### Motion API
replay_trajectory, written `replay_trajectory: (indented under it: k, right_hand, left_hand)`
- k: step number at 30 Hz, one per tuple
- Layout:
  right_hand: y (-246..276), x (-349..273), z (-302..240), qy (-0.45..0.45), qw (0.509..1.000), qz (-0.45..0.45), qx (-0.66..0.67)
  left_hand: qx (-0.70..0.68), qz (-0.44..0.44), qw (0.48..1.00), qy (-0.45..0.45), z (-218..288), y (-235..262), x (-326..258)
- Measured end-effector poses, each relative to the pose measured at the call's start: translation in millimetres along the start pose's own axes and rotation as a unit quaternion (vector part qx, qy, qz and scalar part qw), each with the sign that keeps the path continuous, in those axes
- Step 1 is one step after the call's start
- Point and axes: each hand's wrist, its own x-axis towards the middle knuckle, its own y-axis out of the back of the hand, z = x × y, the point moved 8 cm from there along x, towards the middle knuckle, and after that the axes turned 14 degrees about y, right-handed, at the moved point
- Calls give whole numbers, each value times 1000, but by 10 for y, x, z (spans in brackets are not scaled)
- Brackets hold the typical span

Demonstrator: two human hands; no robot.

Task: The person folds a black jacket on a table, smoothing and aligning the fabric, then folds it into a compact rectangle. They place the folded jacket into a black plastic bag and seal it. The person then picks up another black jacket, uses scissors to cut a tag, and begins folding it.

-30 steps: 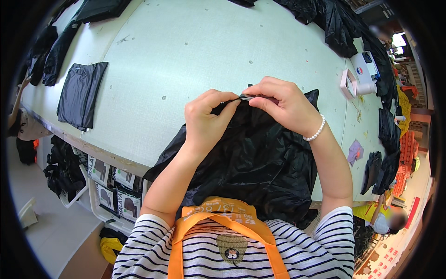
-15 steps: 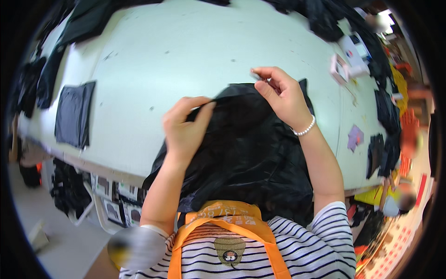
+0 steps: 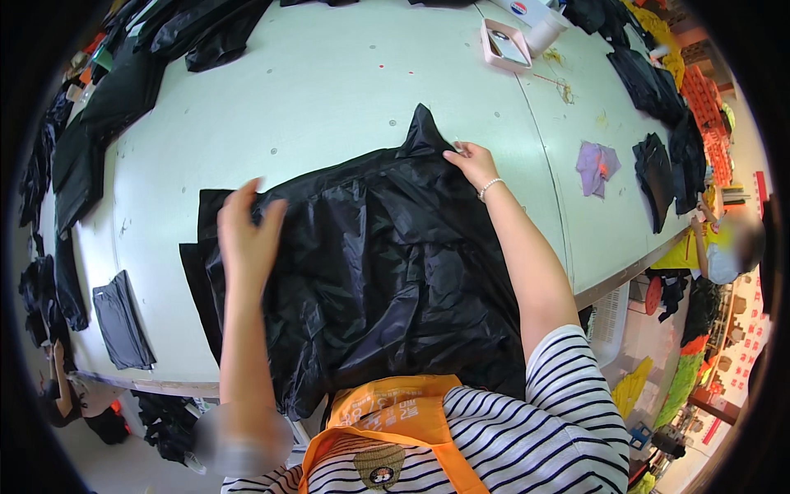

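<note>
A large black garment (image 3: pixel 387 247) of thin, shiny cloth lies spread on the table in front of me, its near part hanging down against my orange apron (image 3: pixel 395 403). Above the garment's left part is my left hand (image 3: pixel 247 226), fingers apart and somewhat blurred, holding nothing. At the far right edge my right hand (image 3: pixel 474 167), with a beaded bracelet at the wrist, pinches the cloth beside a raised, pointed corner. A small pale tip shows by its fingers; what it belongs to is hidden.
A folded dark garment (image 3: pixel 123 321) lies at the left. Black garments (image 3: pixel 115 123) line the table's far left side. To the right are a pink tray (image 3: pixel 506 45), a purple scrap (image 3: pixel 596 167) and a folded black piece (image 3: pixel 652 181). Co-workers are at both sides.
The black garment has been spread wider and flatter. My left hand has let go of its edge and moved left; my right hand has come down onto the cloth. The view has turned.
</note>
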Motion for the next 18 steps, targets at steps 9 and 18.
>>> replay_trajectory:
  k: [9, 18]
  right_hand:
    - [74, -118, -1514, -34, 941, -186, 282]
    - [152, -15, -1614, -20, 912, -250, 324]
  left_hand:
    - [-204, -322, 925, 6, 1226, -1732, 346]
    - [-404, -404, 807, 153, 1434, -1809, 216]
